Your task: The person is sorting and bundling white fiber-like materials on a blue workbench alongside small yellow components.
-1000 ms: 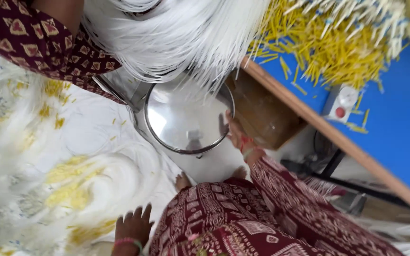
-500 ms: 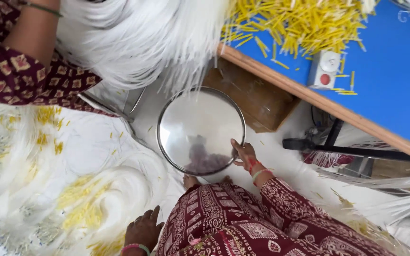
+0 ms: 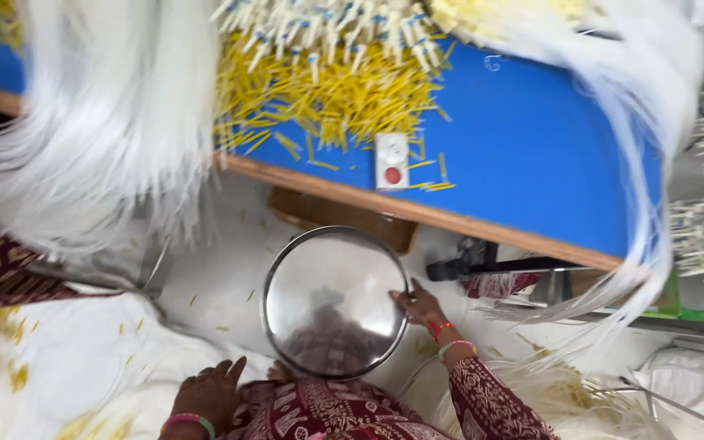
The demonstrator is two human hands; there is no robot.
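Right hand (image 3: 422,307) grip closed on the rim of a round steel plate (image 3: 332,300), held low in front of the blue worktop (image 3: 531,171). Left hand (image 3: 205,395) grip open, fingers spread, holding nothing, beside white fibres (image 3: 83,358). Yellow sticks (image 3: 327,98) litter the worktop.

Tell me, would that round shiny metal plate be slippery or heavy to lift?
Probably slippery: the round metal plate looks polished enough to mirror what is above it. Likely light for its size, since the right hand grips it by the rim alone. It seems stiff, keeping its round shape, though it may tip if held one-sided.
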